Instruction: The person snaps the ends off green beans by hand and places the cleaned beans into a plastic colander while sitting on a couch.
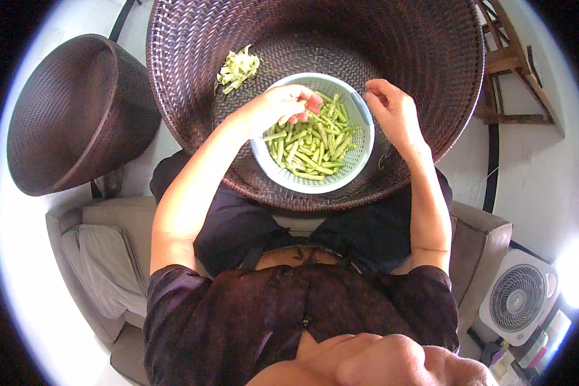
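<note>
A pale blue plastic colander (313,188) stands inside a large dark woven basket (289,198), close to its near wall. Cut green bean pieces (313,144) fill much of its bottom. My left hand (289,103) is above the colander's upper left part, its fingers bent around what looks like a pale bean piece (285,118). Just beyond the right rim, my right hand (391,108) has its fingers curled and thumb near the forefinger; whether anything small is pinched there is hidden. A small heap of pale green trimmings (239,69) lies on the basket's floor, left of the colander.
A second dark woven basket (77,116) leans tilted at the left. Wooden chair-like furniture (516,62) stands at the upper right. Behind me is a grey-brown sofa (480,241) with a cushion (106,270). A white box fan (518,296) is at the lower right.
</note>
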Demonstrator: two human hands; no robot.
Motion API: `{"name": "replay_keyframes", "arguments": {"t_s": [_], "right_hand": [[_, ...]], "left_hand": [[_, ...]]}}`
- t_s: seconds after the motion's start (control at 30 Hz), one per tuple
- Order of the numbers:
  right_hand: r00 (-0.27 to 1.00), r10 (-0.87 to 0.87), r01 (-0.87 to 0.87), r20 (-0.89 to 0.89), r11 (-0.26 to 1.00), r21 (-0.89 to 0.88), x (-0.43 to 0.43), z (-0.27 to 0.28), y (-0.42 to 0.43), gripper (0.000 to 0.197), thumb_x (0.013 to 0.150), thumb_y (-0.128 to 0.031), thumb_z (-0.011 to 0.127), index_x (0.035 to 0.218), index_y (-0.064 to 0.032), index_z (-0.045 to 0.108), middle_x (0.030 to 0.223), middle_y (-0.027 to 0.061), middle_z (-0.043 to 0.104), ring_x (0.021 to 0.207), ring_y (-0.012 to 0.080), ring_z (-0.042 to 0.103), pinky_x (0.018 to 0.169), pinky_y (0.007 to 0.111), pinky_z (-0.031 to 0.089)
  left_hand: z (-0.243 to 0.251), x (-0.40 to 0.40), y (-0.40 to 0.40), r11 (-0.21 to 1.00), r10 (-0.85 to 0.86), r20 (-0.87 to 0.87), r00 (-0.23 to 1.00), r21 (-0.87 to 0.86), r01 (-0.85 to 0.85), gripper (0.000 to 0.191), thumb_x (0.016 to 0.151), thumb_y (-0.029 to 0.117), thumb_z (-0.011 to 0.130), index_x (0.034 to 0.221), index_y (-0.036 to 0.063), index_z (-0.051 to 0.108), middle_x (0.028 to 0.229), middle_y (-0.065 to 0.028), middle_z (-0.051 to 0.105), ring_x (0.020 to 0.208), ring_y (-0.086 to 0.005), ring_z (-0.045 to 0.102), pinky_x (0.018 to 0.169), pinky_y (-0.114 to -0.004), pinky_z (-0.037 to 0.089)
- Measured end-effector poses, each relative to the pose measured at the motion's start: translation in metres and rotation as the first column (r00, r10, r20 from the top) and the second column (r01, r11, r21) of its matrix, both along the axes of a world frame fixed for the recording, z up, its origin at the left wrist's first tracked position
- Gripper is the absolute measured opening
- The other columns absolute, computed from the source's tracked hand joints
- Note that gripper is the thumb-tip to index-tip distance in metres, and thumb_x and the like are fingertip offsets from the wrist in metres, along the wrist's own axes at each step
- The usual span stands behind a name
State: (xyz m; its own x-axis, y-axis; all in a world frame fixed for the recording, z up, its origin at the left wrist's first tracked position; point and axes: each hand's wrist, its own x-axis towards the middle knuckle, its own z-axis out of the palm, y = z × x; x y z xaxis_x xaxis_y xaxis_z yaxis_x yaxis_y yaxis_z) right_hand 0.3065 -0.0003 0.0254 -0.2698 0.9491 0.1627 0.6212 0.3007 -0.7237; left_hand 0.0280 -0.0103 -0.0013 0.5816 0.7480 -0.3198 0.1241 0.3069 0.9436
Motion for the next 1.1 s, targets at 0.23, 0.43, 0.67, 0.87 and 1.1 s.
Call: {"name": "replay_keyframes", "arguments": {"t_s": [0.23,0.43,0.67,0.87,1.1], "right_hand": [[0.904,0.185,-0.322,-0.384,0.886,-0.333,-0.043,-0.017,-0.018,0.023,0.096,-0.019,0.057,0.099,0.0012,0.066,0.079,0.0043,0.066,0.071,0.0115,0.061,0.066,0.026,0.049],[0.893,0.205,-0.378,-0.400,0.825,-0.420,-0.059,-0.027,-0.028,0.028,0.099,-0.027,0.056,0.102,0.0003,0.065,0.083,0.0018,0.064,0.073,0.0101,0.059,0.069,0.025,0.049],[0.855,0.068,-0.362,-0.513,0.787,-0.499,-0.058,-0.025,-0.024,0.024,0.097,-0.024,0.059,0.095,-0.0004,0.066,0.081,0.0002,0.064,0.072,0.0068,0.057,0.069,0.023,0.048],[0.907,0.048,-0.245,-0.419,0.868,-0.433,-0.045,-0.013,-0.014,0.021,0.095,-0.019,0.060,0.097,0.0014,0.067,0.082,0.0022,0.066,0.073,0.0079,0.057,0.069,0.024,0.048],[0.941,0.030,-0.138,-0.337,0.944,-0.301,-0.021,0.012,-0.007,0.024,0.093,-0.019,0.063,0.100,0.0035,0.067,0.076,0.0024,0.063,0.071,0.0078,0.054,0.064,0.025,0.045]], "left_hand": [[-0.027,0.013,-0.004,0.908,0.406,0.536,0.740,-0.330,-0.259,0.040,0.094,0.000,0.045,0.134,-0.0047,0.044,0.123,-0.0170,0.059,0.115,-0.0262,0.060,0.100,-0.036,0.049],[-0.014,0.031,-0.020,0.873,0.488,0.515,0.704,-0.276,-0.403,0.034,0.094,0.002,0.053,0.127,-0.0030,0.050,0.123,-0.0150,0.058,0.121,-0.0271,0.057,0.104,-0.037,0.047],[-0.014,0.023,-0.017,0.907,0.388,0.424,0.818,-0.015,-0.422,0.029,0.094,0.003,0.057,0.123,0.0015,0.057,0.119,-0.0118,0.062,0.116,-0.0220,0.058,0.099,-0.032,0.047],[0.004,0.014,-0.015,0.423,0.489,-0.021,0.872,0.880,-0.216,0.024,0.090,0.004,0.058,0.114,0.0018,0.062,0.117,-0.0104,0.062,0.116,-0.0276,0.058,0.101,-0.038,0.044],[-0.004,0.014,-0.018,0.529,0.384,-0.245,0.890,0.849,0.005,0.027,0.085,0.001,0.060,0.112,0.0039,0.063,0.112,-0.0115,0.063,0.109,-0.0312,0.058,0.099,-0.041,0.045]]}}
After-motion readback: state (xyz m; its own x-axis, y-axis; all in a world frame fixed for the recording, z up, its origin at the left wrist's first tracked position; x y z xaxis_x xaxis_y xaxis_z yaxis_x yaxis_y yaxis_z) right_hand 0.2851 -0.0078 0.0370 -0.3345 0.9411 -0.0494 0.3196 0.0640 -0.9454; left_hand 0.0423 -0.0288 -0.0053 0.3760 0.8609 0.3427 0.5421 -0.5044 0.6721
